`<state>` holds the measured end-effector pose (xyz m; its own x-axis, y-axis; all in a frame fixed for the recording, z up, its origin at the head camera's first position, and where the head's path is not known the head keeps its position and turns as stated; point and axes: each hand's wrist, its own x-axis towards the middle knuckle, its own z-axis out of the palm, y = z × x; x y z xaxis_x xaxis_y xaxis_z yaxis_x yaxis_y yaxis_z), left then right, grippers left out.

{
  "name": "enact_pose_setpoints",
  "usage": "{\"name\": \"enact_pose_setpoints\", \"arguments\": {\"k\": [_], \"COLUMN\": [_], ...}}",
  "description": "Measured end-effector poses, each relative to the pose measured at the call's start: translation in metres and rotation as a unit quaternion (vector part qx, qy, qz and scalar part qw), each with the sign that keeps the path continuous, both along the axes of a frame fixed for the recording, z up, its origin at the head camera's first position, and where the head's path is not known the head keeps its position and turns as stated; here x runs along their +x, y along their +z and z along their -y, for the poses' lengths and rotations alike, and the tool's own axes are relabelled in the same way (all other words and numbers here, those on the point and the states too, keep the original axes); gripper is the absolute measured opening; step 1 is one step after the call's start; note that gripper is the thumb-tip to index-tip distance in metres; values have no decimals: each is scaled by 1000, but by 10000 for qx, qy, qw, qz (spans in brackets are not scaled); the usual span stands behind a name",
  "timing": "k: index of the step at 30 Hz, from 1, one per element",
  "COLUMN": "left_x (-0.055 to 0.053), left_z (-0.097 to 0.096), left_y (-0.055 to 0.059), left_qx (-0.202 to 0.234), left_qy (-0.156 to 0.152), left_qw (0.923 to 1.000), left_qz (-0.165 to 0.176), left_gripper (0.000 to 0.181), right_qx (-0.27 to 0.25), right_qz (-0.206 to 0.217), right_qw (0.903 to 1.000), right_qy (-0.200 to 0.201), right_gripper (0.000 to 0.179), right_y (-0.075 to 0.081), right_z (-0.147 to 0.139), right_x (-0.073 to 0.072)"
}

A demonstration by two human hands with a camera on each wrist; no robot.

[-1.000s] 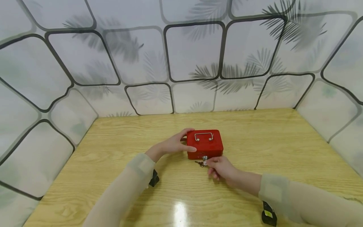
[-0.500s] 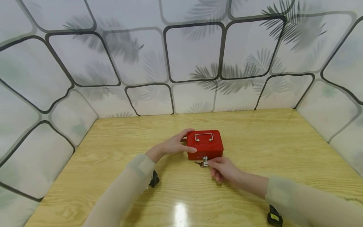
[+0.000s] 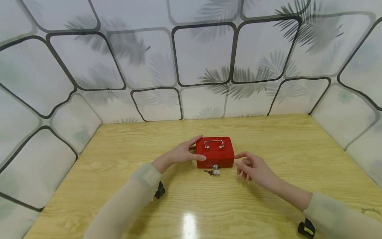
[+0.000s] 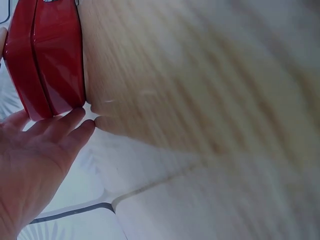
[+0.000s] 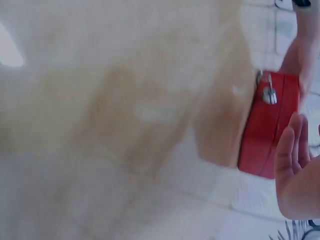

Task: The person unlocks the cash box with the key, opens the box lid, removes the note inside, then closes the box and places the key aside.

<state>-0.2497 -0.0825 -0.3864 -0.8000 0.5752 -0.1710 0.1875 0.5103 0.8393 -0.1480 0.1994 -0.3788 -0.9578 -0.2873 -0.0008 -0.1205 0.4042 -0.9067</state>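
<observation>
Red metal box [image 3: 214, 149], one: lid down, resting on the wood-grain worktop [image 3: 262, 132], toward 1 o'clock from its middle. Clock read from the box, 12 pointing away from the person.

Wire handle [image 3: 214, 140], silver: folded flat on the lid, toward 12.

Padlock [image 3: 216, 171], silver: at the box front, 6 o'clock.

Keys [image 3: 210, 172], small bunch: just beside the padlock, toward 7; details too small to tell.

Left hand [image 3: 180, 153], at 9 o'clock: grip holding the box's left end, thumb laid along the front edge, fingers round the back corner.

Right hand [image 3: 255, 168], at 4 o'clock: grip loose and holding nothing, fingers bent, tips just beside the box's right end; contact cannot be told.

Sleeves [image 3: 126, 196], two, cream: each with a small black device [image 3: 160, 190] beneath the cuff.

Backdrop [image 3: 206, 56], pale, printed with dark rounded outlines and grey fronds: behind the worktop, at 12, continuing along both sides.
</observation>
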Motion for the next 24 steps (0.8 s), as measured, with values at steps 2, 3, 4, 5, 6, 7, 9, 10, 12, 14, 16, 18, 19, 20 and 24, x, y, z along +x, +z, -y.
{"name": "enact_pose_setpoints", "arguments": {"k": [2, 3, 4, 5, 6, 7, 9, 10, 12, 14, 16, 18, 19, 20, 24], "left_x": [1, 2, 2, 3, 4, 5, 6, 7, 7, 7, 7, 7, 7, 8, 8], "left_z": [0, 0, -1, -1, 0, 0, 0, 1, 1, 1, 2, 2, 2, 2, 3], "left_y": [0, 0, -1, -1, -1, -1, -2, -2, -2, -3, -3, -3, -3, -4, -3], "left_qx": [-38, -52, -53, -45, -23, -1, 12, 27, 36, 23, 6, -22, -44, -68, -163], "left_qy": [60, 98, 132, 166, 193, 220, 268, 268, 260, 239, 229, 213, 202, 189, 110], "left_qw": [9999, 9999, 9998, 9998, 9997, 9997, 9996, 9996, 9996, 9996, 9997, 9997, 9998, 9998, 9997], "left_qz": [-81, -106, -122, -127, -123, -114, -101, -96, -101, -111, -96, -72, -76, -76, -124], "left_gripper": [94, 93, 93, 93, 92, 92, 91, 91, 91, 91, 90, 90, 90, 90, 91], "right_qx": [477, 680, 850, 1003, 1127, 1192, 1250, 1265, 1325, 1421, 1562, 1705, 1748, 1757, 1710], "right_qz": [-694, -1031, -1356, -1689, -1989, -2195, -2435, -2427, -2218, -1881, -1610, -1482, -1454, -1436, -1330], "right_qw": [9962, 9918, 9862, 9794, 9722, 9671, 9614, 9617, 9660, 9712, 9732, 9721, 9715, 9714, 9732], "right_qy": [-229, -334, -420, -479, -503, -472, -284, -160, 98, 336, 513, 628, 672, 702, 772], "right_gripper": [31, 29, 28, 28, 29, 31, 40, 48, 63, 78, 89, 94, 96, 97, 99], "right_y": [1, 2, 2, 1, 0, 0, -2, -3, -5, -7, -9, -11, -12, -12, -15], "right_z": [-4, -6, -8, -9, -11, -12, -15, -16, -17, -16, -14, -12, -11, -11, -8], "right_x": [-5, -8, -12, -16, -20, -24, -33, -37, -44, -50, -54, -58, -60, -61, -65]}}
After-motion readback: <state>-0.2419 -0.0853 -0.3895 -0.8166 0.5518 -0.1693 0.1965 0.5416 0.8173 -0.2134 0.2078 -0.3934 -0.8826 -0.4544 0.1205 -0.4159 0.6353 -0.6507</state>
